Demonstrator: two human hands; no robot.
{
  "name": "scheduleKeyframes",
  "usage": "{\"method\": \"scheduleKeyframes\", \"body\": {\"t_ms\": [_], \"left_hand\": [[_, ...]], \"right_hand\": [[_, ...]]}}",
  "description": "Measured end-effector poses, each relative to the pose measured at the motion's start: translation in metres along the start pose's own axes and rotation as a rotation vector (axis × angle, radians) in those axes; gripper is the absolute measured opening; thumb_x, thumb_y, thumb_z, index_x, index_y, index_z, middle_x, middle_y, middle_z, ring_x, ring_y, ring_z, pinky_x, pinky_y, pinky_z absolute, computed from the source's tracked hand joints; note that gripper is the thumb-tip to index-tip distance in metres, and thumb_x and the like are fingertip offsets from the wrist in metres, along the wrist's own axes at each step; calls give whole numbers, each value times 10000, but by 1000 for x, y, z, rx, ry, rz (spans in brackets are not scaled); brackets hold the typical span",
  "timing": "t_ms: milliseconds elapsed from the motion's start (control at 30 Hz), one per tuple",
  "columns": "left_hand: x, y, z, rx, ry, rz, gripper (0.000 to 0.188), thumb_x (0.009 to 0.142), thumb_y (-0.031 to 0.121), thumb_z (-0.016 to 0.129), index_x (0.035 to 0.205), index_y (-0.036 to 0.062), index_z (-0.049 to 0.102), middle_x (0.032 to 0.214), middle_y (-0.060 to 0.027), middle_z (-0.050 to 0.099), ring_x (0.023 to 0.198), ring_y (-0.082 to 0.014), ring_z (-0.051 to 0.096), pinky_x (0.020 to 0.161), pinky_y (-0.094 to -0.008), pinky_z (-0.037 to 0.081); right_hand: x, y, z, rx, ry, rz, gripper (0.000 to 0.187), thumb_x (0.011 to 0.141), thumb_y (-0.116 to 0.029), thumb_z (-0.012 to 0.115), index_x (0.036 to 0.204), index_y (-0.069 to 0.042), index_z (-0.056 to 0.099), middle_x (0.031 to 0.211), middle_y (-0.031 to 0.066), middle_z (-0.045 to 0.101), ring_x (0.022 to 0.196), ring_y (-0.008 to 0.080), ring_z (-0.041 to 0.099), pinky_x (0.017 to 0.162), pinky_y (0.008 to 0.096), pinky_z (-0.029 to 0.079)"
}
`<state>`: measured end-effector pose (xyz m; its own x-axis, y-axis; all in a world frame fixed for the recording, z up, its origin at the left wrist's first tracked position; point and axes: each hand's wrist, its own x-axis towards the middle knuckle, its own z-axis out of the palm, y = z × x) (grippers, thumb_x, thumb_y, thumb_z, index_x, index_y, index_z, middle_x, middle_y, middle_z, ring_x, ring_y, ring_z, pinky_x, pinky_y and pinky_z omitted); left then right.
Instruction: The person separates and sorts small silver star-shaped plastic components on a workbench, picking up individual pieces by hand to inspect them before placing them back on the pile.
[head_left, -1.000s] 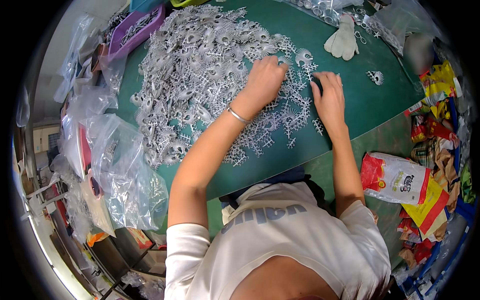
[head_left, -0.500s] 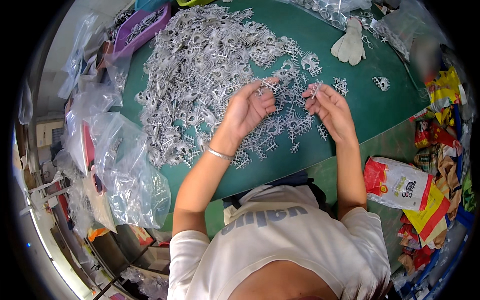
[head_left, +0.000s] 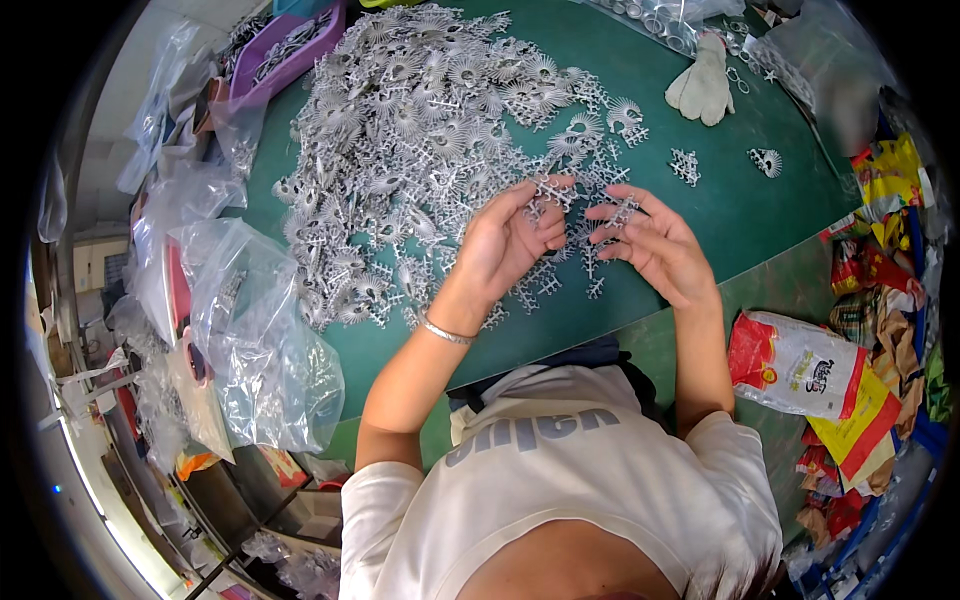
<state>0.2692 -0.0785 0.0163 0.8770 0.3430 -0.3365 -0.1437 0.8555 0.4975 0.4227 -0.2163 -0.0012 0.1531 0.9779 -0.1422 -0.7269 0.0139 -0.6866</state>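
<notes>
Silver branched pieces (head_left: 555, 190) held up, presumably to clear heap (head_left: 400, 130).
Left hand (head_left: 510, 240), right hand (head_left: 660, 248): grips narrowed onto pieces.

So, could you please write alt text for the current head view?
A person's left hand and right hand each hold a branched grey piece above a green table, near a large heap of small grey pieces; a white glove lies farther away.

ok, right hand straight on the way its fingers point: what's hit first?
Probably the left hand or the spiky metal piece it holds, facing the right hand; depth between them is unclear.
</notes>
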Motion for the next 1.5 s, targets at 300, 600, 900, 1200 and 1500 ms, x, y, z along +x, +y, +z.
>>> {"method": "scheduleKeyframes", "body": {"t_ms": [300,600,900,1200,1500], "left_hand": [[4,-5,-14,70,-88,-8,345,917,271,331,729,35,497,587,-21,376,531,-129,368,554,-274,349],[37,4,1,521,284,68,251,906,197,469,730,32,540,695,-83,577,567,-121,532,470,-221,429],[70,-3,-18,1534,197,873,126,818,89,572,784,-18,630,752,-133,615,659,-259,595,578,-324,460],[90,-2,-5,1849,223,681,203,758,25,598,958,-5,609,953,-139,560,761,-316,587,650,-380,465],[77,14,-5,2126,550,556,213,773,104,589,978,46,583,954,-145,540,708,-339,591,621,-410,482]], "right_hand": [[-8,2,2,-226,147,0,329,904,-108,476,1200,30,440,943,153,590,789,208,597,660,295,489],[9,-9,-35,-1373,557,-465,177,796,-113,609,960,-47,612,741,83,545,550,201,516,544,300,424],[37,-13,-30,-1645,691,-548,145,800,-92,565,933,-82,621,867,76,592,700,306,589,618,393,466],[7,-49,-47,-1629,1003,-335,215,787,-207,629,958,-76,628,738,87,574,644,257,569,581,357,443],[8,-37,-61,-1681,905,-358,286,709,-206,710,959,-92,633,711,76,522,641,257,553,572,355,434]]}}
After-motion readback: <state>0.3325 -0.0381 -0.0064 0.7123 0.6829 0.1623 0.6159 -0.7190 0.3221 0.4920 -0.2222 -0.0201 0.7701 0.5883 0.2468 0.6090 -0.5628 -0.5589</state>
